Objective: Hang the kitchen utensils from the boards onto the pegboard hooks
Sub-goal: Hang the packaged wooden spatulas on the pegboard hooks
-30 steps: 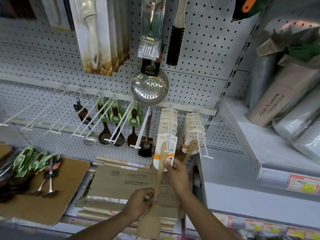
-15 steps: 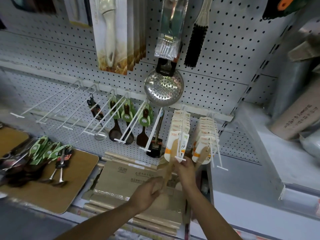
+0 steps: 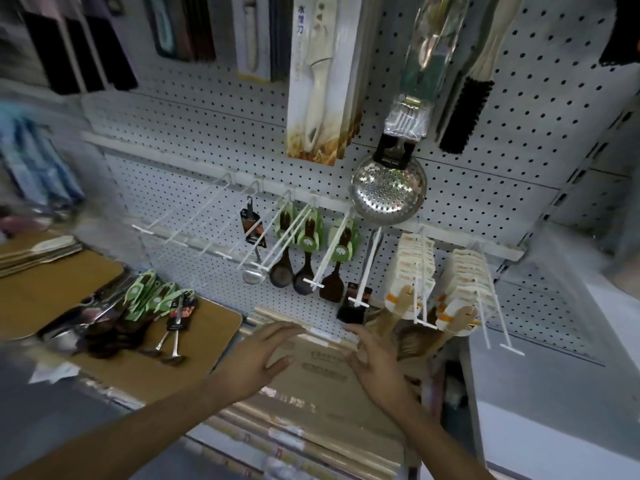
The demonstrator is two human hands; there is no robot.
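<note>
My left hand (image 3: 258,358) and my right hand (image 3: 375,362) hover with spread fingers over a stack of brown boards (image 3: 322,379), holding nothing. Wooden spatulas with orange-and-white cards (image 3: 410,282) hang on a white hook just above my right hand, and a second bunch (image 3: 464,292) hangs to the right. On the wooden board (image 3: 204,337) at the left lie green-carded utensils (image 3: 152,296) and small metal spoons (image 3: 175,327). Dark spoons with green cards (image 3: 304,251) and a small ladle (image 3: 254,268) hang on hooks of the white pegboard (image 3: 194,174).
Several bare white hooks (image 3: 194,223) stick out at the left of the rail. A perforated steel skimmer (image 3: 388,188), a boxed knife (image 3: 322,81) and a black brush (image 3: 464,112) hang higher up. A grey shelf (image 3: 554,358) juts out at the right.
The wooden spatula that both hands held now hangs on the hook with the others. Both hands have let go and drawn back and down, empty. The view has swung left.
</note>
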